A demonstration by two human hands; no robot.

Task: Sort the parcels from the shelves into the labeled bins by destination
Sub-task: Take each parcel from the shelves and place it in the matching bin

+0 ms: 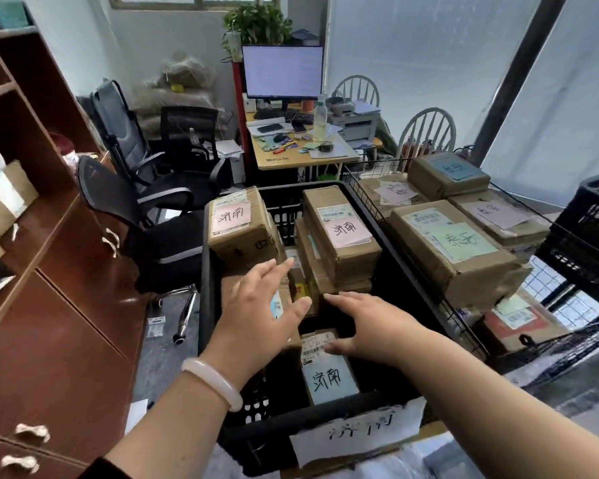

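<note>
both hands open over the crate

stacked parcels (339,236) fill the black crate (256,426); a blue-labelled parcel (329,375) lies nearest. left hand (260,305) and right hand (367,326) hover apart above, fingers straight, holding nothing. a wire basket (367,198) stands just right, an office chair (146,219) left.

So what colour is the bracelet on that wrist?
Milky white; the bracelet shows best in the head view.

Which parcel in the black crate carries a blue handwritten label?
The nearest parcel, beneath the right hand; rear left parcel and rear right parcel have pink labels.
</note>
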